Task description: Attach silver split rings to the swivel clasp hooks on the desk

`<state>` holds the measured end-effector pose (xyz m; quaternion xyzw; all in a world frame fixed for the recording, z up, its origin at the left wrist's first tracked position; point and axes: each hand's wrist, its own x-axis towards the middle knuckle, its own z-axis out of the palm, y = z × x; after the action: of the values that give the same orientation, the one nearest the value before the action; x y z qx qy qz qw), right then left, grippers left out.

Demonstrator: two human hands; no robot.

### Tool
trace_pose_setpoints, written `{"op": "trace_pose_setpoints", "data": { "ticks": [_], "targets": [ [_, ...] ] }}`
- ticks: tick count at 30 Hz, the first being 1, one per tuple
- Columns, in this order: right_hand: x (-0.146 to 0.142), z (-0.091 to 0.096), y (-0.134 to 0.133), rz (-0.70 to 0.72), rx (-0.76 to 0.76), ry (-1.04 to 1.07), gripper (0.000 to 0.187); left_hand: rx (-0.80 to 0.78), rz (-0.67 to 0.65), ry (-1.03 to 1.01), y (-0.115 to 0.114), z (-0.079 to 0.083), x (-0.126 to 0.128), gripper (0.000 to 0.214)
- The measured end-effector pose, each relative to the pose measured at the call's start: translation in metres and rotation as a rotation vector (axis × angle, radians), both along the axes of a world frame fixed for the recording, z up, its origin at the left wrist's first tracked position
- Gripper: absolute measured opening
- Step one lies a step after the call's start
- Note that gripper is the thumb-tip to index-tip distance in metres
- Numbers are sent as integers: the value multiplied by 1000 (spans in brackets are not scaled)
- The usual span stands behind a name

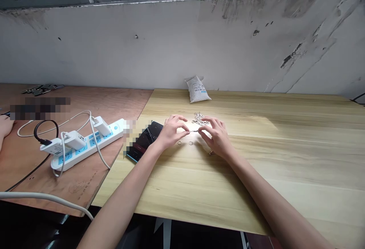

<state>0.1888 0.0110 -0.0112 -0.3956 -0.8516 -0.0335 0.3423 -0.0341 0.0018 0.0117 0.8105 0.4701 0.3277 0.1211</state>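
Observation:
My left hand (pixel 171 132) and my right hand (pixel 215 137) hover low over a light wooden tabletop (pixel 245 173), their fingertips pinching a short metal chain (pixel 194 130) from either side. Just beyond the fingers lies a heap of small silver metal rings (pixel 199 119). Two loose rings, one (pixel 179 142) and another (pixel 191 143), sit on the wood below the chain. Near my right hand lies a small gold-coloured metal piece (pixel 210 153).
A black phone (pixel 145 141) lies left of my left hand. A white bag (pixel 197 89) stands against the wall. On a lower brown board (pixel 85 100) sit a white power strip (pixel 88 146) with chargers and cables, and another person's hand (pixel 4 127).

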Motion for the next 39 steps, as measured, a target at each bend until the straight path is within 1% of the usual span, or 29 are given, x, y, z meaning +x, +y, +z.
{"op": "trace_pose_setpoints", "data": {
  "ticks": [9,17,24,29,34,39],
  "targets": [
    [-4,2,-3,4,2,-8,16,-9,-13,-10,1,-2,1,5],
    [-1,0,-1,-7,72,41,12,-2,-7,-29,1,-2,0,5],
    [-3,-2,-1,-12,81,31,12,5,-12,-33,1,-3,1,5],
    [-4,-1,-2,-18,106,9,12,-30,-22,-67,0,-2,2,6],
    [-5,2,-3,-19,186,-70,13,-69,3,-83,-1,-3,4,6],
    [-7,3,-5,-24,233,-135,14,-153,-20,-190,1,-5,4,6]
  ]
}}
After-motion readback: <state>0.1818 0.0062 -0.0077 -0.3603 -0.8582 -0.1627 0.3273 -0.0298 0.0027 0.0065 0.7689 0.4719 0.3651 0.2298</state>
